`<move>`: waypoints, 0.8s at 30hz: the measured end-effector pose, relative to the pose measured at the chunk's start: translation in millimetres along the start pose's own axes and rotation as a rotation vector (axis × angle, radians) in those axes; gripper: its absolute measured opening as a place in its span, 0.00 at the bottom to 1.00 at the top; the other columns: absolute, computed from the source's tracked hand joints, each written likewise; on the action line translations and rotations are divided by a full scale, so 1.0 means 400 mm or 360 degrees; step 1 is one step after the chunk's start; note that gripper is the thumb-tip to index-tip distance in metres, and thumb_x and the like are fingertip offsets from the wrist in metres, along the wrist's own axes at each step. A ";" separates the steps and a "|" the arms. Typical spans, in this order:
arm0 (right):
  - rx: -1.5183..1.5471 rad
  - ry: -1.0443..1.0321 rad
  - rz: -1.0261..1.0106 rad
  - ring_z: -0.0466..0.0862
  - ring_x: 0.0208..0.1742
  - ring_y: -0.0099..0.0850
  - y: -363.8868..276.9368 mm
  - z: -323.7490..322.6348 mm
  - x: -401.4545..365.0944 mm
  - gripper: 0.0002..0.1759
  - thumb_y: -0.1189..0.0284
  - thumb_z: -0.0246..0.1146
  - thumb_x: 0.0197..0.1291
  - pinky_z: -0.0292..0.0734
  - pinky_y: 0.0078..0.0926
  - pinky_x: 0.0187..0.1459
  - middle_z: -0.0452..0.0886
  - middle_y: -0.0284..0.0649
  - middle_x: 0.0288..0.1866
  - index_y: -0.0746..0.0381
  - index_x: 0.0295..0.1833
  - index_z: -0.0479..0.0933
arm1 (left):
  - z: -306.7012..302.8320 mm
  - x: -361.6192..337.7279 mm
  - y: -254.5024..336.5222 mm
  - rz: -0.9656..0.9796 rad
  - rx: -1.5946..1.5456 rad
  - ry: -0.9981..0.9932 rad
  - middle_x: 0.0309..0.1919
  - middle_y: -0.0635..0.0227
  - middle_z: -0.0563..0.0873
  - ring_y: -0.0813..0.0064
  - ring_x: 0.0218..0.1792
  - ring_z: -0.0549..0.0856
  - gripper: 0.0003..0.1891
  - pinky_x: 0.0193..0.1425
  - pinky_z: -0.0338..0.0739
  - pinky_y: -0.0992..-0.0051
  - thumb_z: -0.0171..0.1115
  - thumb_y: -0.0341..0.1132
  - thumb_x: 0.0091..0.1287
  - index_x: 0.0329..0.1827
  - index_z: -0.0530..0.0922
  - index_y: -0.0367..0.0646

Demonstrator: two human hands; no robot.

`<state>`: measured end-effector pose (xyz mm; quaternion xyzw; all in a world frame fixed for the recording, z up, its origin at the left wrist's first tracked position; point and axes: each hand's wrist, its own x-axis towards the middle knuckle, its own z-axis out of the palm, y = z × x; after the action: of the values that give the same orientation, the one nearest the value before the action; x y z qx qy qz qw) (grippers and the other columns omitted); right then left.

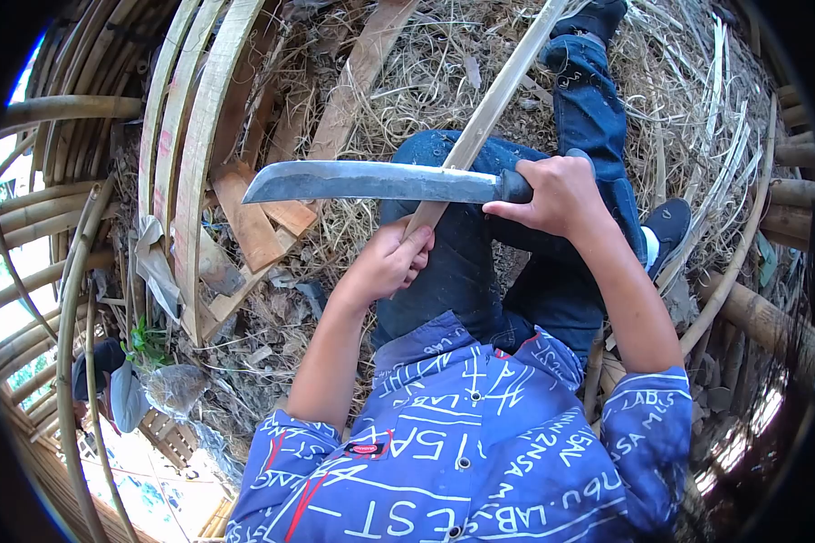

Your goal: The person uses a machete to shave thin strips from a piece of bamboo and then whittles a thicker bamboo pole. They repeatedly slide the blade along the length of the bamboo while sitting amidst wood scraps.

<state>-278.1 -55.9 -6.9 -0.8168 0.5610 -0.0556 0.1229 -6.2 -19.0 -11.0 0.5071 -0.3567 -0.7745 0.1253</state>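
A machete (371, 182) with a broad grey blade and dark handle lies across a long pale bamboo strip (498, 98). My right hand (560, 194) is closed around the machete's handle, and the blade points left. Lower on the strip, my left hand (395, 257) wraps its fingers round it just below the blade. The strip slants up to the right, over my bent leg in dark jeans (457, 262), toward my shoe at the top. The blade's edge contact with the strip cannot be made out.
Several long split bamboo slats (210, 136) stand at the left beside short brown wood offcuts (252, 217). Thin shavings (444, 54) cover the ground. Bamboo poles (80, 262) form a lattice on the left, and a thick bamboo pole (761, 317) lies right. Another person (109, 380) is partly visible at the lower left.
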 end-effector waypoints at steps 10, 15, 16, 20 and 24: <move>-0.0017 0.0130 -0.0045 0.83 0.21 0.44 0.018 0.014 -0.006 0.40 0.28 0.63 0.46 0.74 0.40 0.26 0.79 0.44 0.16 0.58 0.18 0.74 | -0.009 0.001 0.000 0.0007 -0.0022 -0.0036 0.22 0.79 0.70 0.88 0.19 0.68 0.15 0.20 0.63 0.83 0.50 0.45 0.80 0.37 0.71 0.45; -0.0038 0.0165 -0.0012 0.83 0.21 0.44 0.044 0.014 -0.025 0.39 0.29 0.64 0.46 0.74 0.40 0.26 0.79 0.45 0.16 0.59 0.19 0.74 | -0.001 -0.008 0.008 0.0052 0.0019 -0.0023 0.22 0.82 0.66 0.91 0.18 0.62 0.13 0.19 0.55 0.84 0.49 0.44 0.80 0.38 0.69 0.46; -0.0044 0.0173 0.0004 0.83 0.21 0.44 0.049 0.014 -0.028 0.39 0.30 0.65 0.46 0.74 0.40 0.27 0.79 0.45 0.17 0.59 0.19 0.74 | -0.001 -0.008 0.010 0.0059 0.0012 -0.0019 0.22 0.82 0.66 0.91 0.18 0.62 0.13 0.19 0.55 0.84 0.49 0.44 0.80 0.38 0.69 0.46; -0.0071 0.0189 -0.0015 0.83 0.22 0.44 0.053 0.004 -0.033 0.38 0.31 0.65 0.47 0.74 0.40 0.28 0.80 0.45 0.18 0.59 0.20 0.75 | -0.003 -0.007 0.005 0.0028 0.0007 -0.0025 0.22 0.83 0.66 0.92 0.18 0.62 0.13 0.19 0.55 0.85 0.49 0.43 0.80 0.37 0.70 0.46; -0.0017 0.0170 0.0229 0.85 0.26 0.45 0.095 -0.022 -0.052 0.36 0.33 0.65 0.51 0.77 0.40 0.31 0.82 0.46 0.22 0.60 0.26 0.80 | -0.016 -0.015 0.002 0.0053 -0.0023 -0.0061 0.22 0.84 0.66 0.92 0.18 0.61 0.13 0.19 0.55 0.85 0.49 0.43 0.80 0.37 0.70 0.46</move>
<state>-322.2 -50.6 -7.5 -0.7709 0.6242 -0.0871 0.0923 1.8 -18.9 -8.0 0.4852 -0.3617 -0.7845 0.1350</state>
